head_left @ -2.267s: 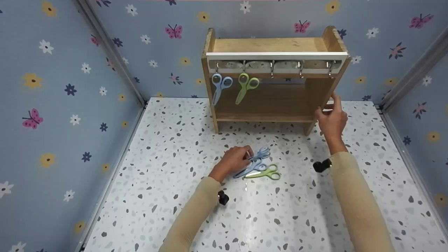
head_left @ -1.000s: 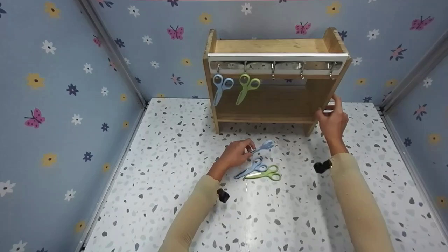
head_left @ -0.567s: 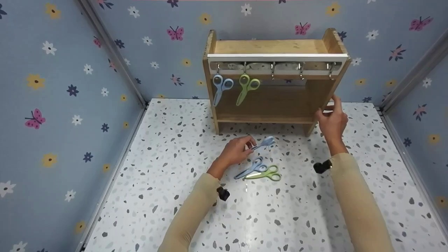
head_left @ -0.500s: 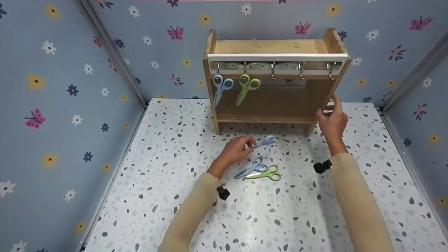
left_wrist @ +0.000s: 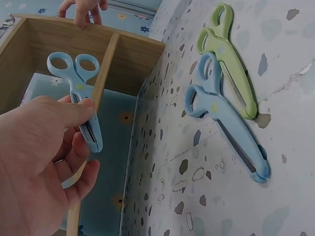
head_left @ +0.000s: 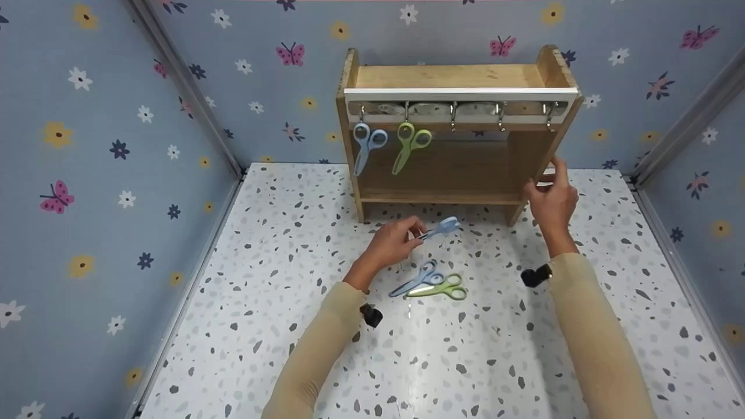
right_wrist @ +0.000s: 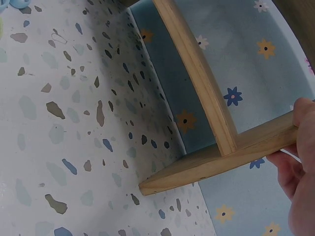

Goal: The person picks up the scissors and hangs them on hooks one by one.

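Observation:
My left hand (head_left: 391, 241) pinches blue scissors (left_wrist: 81, 88) by the blades between thumb and fingers, the two finger loops pointing away from the palm. They are held up off the table in front of the wooden rack (head_left: 454, 198). My right hand (head_left: 553, 201) grips the rack's right side panel (right_wrist: 216, 164), thumb on its front edge. Below the left hand, another pair of blue scissors (left_wrist: 226, 118) and green scissors (left_wrist: 229, 59) lie side by side on the speckled table. From the rack's hooks hang blue scissors (head_left: 366, 145) at the far left and green scissors (head_left: 410, 145) beside them.
A metal hook strip (head_left: 477, 109) runs along the rack's white front rail, with bare hooks (head_left: 501, 116) in its middle and right part. Blue patterned walls (head_left: 279, 87) enclose the table (head_left: 279, 262) at the back and sides.
My left hand has raised the blue scissors from beside the other pairs and moved them away from me, toward the rack. The right hand keeps its grip on the side panel.

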Available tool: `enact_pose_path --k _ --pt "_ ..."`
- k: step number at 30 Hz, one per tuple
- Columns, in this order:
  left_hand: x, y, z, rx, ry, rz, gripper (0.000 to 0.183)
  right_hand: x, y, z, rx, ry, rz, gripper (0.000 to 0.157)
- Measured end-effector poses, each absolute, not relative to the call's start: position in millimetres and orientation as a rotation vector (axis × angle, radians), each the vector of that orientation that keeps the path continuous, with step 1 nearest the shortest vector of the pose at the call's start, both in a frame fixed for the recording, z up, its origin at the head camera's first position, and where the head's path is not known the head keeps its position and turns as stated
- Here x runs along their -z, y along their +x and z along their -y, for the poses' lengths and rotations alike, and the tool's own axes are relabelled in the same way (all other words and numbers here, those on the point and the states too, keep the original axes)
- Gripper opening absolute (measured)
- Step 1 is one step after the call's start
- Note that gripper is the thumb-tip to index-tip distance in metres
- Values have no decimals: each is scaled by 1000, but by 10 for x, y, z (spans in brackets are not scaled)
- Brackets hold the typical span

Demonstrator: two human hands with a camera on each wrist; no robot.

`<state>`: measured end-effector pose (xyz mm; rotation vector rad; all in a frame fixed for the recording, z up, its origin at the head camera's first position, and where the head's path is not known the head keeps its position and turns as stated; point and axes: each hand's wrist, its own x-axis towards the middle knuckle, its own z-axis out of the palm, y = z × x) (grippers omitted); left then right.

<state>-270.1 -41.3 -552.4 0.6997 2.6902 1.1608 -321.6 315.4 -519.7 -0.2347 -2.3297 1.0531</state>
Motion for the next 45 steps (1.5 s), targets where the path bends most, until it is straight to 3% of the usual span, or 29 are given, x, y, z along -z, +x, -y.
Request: enact_pose_path --k 45 --pt "5034 -2877 399 -1492 764 -2725 18 5186 -3238 -3163 -1031 -268 2362 57"
